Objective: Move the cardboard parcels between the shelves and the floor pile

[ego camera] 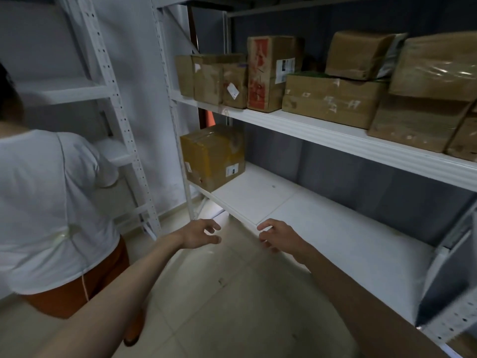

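Note:
A taped cardboard parcel (213, 157) stands alone at the far left end of the lower white shelf (322, 223). Several cardboard parcels line the upper shelf (309, 127), among them a tall one with red print (268, 73) and a wide flat one (333, 99). My left hand (202, 233) hangs over the floor just in front of the lower shelf, fingers loosely curled, holding nothing. My right hand (277, 237) hovers at the lower shelf's front edge, fingers also relaxed and empty. Both hands are well short of the lone parcel.
A person in a white shirt (49, 202) and orange shorts stands close on my left, facing another white rack (121, 120). Beige tiled floor (232, 293) lies below my arms. A grey shelf upright (444, 288) sits at the right.

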